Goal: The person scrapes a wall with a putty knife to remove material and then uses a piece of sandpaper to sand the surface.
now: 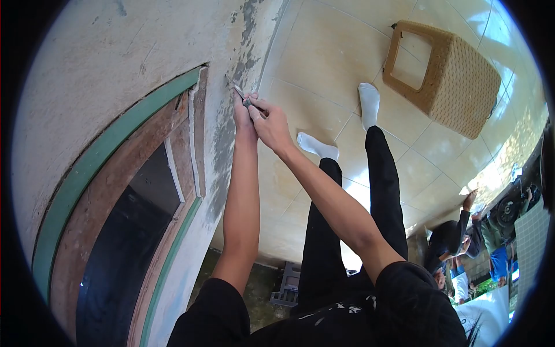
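Note:
My right hand (272, 124) is closed at the dark handle end of a small tool with a thin metal blade (237, 88); whether it is a knife or a scraper is hard to make out. Right up against it, my left hand (244, 120) has its fingers curled around the same tool, partly hidden by the right hand. The blade points up and left, close to the white wall (144, 46). Grey patches of flaked paint (248, 61) run along the wall near its corner with the floor.
A green and brown wooden frame (110, 144) with a dark opening is set in the wall at left. On the tiled floor (324, 58), a tan woven-pattern plastic stool (457, 81) lies on its side beyond my white-socked feet. Several people sit at the lower right near a motorbike wheel (509, 211).

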Available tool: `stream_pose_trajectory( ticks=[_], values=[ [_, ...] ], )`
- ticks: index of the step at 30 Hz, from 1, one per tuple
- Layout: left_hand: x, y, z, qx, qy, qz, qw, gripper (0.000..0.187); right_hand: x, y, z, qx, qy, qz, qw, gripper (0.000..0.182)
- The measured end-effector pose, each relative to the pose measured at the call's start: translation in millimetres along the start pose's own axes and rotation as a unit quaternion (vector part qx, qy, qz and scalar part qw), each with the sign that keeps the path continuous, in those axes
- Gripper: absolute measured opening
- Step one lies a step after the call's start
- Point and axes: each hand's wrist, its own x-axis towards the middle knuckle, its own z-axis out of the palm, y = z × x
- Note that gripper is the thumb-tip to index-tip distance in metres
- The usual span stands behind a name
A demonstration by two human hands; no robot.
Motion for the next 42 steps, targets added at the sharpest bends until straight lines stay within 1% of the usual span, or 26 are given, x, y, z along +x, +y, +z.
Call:
stream_pose_trajectory(
  ticks=[3,7,9,10,12,15,16,18,19,20,21,23,24,25,27,28,29,30,31,32,33,35,37,39,41,42],
  values=[
    [0,2,-16,0.032,-0.017,-0.018,0.999,0.043,-2,10,3,-0.051,-0.003,0.031,0.998,0.03],
    [18,-1,-15,0.07,0.028,-0.013,0.997,0.042,12,29,11,0.016,0.025,0.043,0.999,0.029],
    [39,10,-12,0.08,0.013,-0.06,0.995,0.04,22,33,18,0.041,0.05,0.036,0.997,0.029],
    [37,11,-12,0.084,0.013,-0.059,0.995,0.04,22,35,22,0.055,0.053,0.021,0.997,0.03],
    [25,10,-11,0.141,0.034,-0.011,0.989,0.037,16,37,26,0.067,0.052,0.007,0.996,0.03],
    [5,11,-35,0.118,0.061,0.027,0.991,0.036,-4,35,23,0.008,0.012,0.005,1.0,0.029],
    [-3,13,-33,0.075,0.057,0.001,0.996,0.035,-4,38,24,0.019,-0.006,0.025,0.999,0.028],
    [20,11,-28,0.113,0.063,0.004,0.992,0.036,6,41,28,0.061,-0.019,0.088,0.994,0.028],
    [34,12,-27,0.15,0.069,0.008,0.986,0.036,16,41,29,0.064,-0.02,0.085,0.994,0.028],
    [44,13,-30,0.154,0.013,-0.008,0.988,0.039,24,41,28,0.075,-0.005,0.058,0.995,0.028],
    [40,12,-24,0.154,0.012,-0.008,0.988,0.039,28,42,25,0.084,0.012,0.032,0.996,0.029],
    [19,5,-11,0.098,0.071,0.005,0.993,0.042,18,42,19,0.074,-0.007,0.053,0.996,0.029],
    [11,3,-27,0.088,0.032,0.004,0.996,0.044,8,48,18,0.055,-0.026,0.04,0.997,0.03],
    [0,3,-28,0.086,0.031,0.004,0.996,0.044,-1,49,19,0.038,-0.048,0.026,0.998,0.03],
    [-14,4,-27,0.004,0.112,0.004,0.994,0.047,-6,45,16,0.073,-0.055,0.002,0.996,0.03],
    [-8,3,-33,0.055,0.055,0.005,0.997,0.046,-2,41,10,0.065,-0.065,0.043,0.995,0.031],
    [3,-1,-34,0.052,0.057,0.007,0.997,0.046,3,36,5,0.052,-0.076,0.082,0.992,0.031],
    [17,-6,-29,0.067,0.043,0.021,0.997,0.046,11,38,1,0.049,-0.077,0.079,0.993,0.031],
    [25,-11,-20,0.084,0.028,0.032,0.996,0.047,21,42,-3,0.057,-0.066,0.043,0.995,0.03],
    [28,-16,-14,0.079,0.036,0.026,0.996,0.046,26,47,-8,0.062,-0.056,0.008,0.997,0.029],
    [24,-16,-5,0.073,0.033,0.026,0.996,0.046,27,46,-11,0.055,-0.056,0.005,0.997,0.029],
    [3,-9,17,0.096,0.017,0.1,0.99,0.044,25,43,-15,-0.005,-0.057,-0.091,0.994,0.029],
    [-7,-8,23,0.065,0.014,0.092,0.994,0.042,22,21,-20,-0.019,-0.043,-0.091,0.995,0.03],
    [3,-9,25,0.175,0.052,0.173,0.968,0.044,22,12,-18,-0.022,-0.03,-0.092,0.995,0.03],
    [14,-6,43,0.205,0.041,0.177,0.962,0.045,40,14,-22,-0.005,-0.012,-0.053,0.999,0.029],
    [20,-3,54,0.242,0.038,0.186,0.952,0.044,43,13,-27,-0.036,-0.002,-0.069,0.997,0.027]
  ],
)
